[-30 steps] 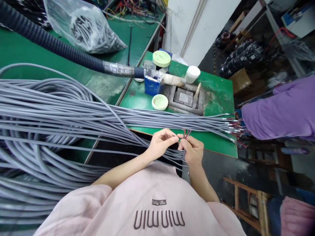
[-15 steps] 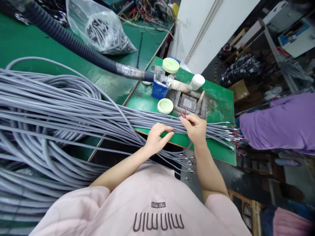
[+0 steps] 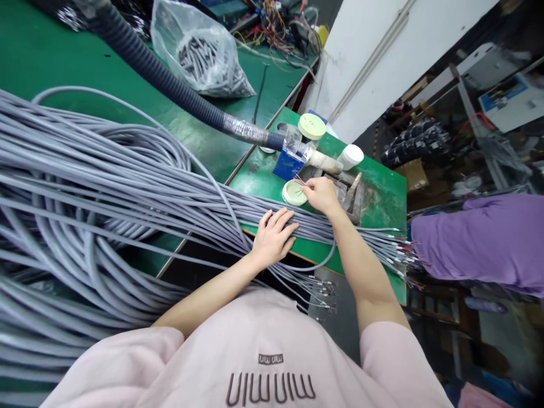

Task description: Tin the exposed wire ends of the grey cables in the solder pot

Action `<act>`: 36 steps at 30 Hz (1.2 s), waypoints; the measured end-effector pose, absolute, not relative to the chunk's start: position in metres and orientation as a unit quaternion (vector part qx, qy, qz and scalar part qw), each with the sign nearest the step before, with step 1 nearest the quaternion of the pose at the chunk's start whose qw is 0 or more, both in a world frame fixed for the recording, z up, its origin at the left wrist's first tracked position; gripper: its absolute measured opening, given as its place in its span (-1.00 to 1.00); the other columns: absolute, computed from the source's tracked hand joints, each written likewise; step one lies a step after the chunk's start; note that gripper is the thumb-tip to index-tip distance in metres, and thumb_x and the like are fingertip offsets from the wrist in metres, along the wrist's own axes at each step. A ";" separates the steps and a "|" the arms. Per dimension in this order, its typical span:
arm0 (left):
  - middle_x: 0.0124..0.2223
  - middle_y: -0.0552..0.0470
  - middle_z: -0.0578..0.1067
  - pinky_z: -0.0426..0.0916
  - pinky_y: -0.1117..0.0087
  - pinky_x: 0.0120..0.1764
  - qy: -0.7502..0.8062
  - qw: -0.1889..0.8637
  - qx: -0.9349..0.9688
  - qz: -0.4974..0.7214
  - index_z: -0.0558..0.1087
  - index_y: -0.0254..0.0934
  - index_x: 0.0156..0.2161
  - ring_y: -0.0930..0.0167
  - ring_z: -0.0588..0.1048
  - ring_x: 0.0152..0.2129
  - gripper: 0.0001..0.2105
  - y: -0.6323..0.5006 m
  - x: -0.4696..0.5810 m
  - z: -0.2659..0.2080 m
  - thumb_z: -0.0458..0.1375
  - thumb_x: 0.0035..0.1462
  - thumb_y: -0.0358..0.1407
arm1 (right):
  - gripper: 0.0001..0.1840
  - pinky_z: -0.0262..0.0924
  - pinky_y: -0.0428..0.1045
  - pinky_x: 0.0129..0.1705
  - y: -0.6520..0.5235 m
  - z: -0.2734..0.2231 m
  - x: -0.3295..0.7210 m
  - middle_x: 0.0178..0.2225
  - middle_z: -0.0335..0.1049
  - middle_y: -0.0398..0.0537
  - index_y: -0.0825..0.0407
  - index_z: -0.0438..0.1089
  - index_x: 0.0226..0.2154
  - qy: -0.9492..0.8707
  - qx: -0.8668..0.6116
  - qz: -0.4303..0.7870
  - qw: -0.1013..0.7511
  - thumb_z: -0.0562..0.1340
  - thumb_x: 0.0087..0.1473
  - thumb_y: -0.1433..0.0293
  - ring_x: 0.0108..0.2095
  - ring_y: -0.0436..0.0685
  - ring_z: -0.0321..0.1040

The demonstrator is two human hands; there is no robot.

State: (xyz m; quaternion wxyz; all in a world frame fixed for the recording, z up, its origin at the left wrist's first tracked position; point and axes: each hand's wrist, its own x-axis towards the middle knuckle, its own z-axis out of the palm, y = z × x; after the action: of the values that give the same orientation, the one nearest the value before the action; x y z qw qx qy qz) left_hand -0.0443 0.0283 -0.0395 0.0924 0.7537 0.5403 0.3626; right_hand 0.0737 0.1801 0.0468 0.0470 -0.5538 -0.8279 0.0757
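My right hand [image 3: 322, 194] pinches the end of a grey cable, whose thin coloured wires [image 3: 300, 180] fan out over a shallow pale-green tub [image 3: 294, 193]. Whether the wire tips touch what is in the tub, I cannot tell. Fingers spread, my left hand [image 3: 274, 235] lies on the bundle of grey cables [image 3: 259, 211] that runs across the table edge. Stripped cable ends with white tags and coloured wires [image 3: 403, 252] lie at the bundle's right end. More tagged ends [image 3: 325, 288] hang below the table's front edge.
A ribbed black hose [image 3: 182, 85] ends in a nozzle beside a blue box [image 3: 289, 163]. Behind the right hand sits a metal-framed pot [image 3: 355, 207]. A lidded tub [image 3: 312, 126], a white jar [image 3: 351, 156] and a plastic bag of cable pieces [image 3: 208, 59] stand farther back. A person in purple [image 3: 476, 241] is at right.
My right hand has moved left, bringing the wire ends from in front of the pot to over the pale-green tub. My left hand has opened out flat onto the cables.
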 end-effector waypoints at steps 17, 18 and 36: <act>0.21 -0.10 0.31 -0.07 0.02 0.20 0.539 0.075 0.759 0.359 0.39 -0.18 0.05 0.18 0.18 0.20 -0.66 0.030 -0.045 -0.042 0.06 0.17 -0.27 | -0.68 0.04 0.00 -0.35 0.187 0.069 0.107 -0.31 0.50 0.07 0.10 0.53 -0.32 -0.842 -0.538 -0.045 0.023 0.09 0.10 0.32 -0.31 0.17 0.34; 0.21 -0.10 0.31 -0.07 0.01 0.20 0.538 0.076 0.757 0.362 0.39 -0.17 0.05 0.18 0.18 0.20 -0.66 0.030 -0.045 -0.043 0.06 0.17 -0.27 | -0.68 0.02 0.00 -0.37 0.190 0.070 0.116 -0.32 0.50 0.08 0.10 0.53 -0.32 -0.836 -0.545 -0.058 0.020 0.09 0.10 0.32 -0.33 0.17 0.33; 0.18 -0.10 0.34 -0.05 0.05 0.19 0.541 0.041 0.754 0.370 0.40 -0.19 0.02 0.20 0.23 0.17 -0.70 0.031 -0.043 -0.044 0.06 0.18 -0.28 | -0.63 0.00 0.00 -0.39 0.221 0.029 0.161 -0.23 0.46 0.18 0.13 0.49 -0.26 -0.789 -0.595 -0.114 -0.105 0.01 0.14 0.34 -0.25 0.25 0.35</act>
State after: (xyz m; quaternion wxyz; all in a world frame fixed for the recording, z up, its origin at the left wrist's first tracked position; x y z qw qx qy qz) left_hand -0.0428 0.0314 -0.0443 0.0414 0.7544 0.5408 0.3697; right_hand 0.1606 0.2205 0.0294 -0.1051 -0.5947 -0.7889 -0.1137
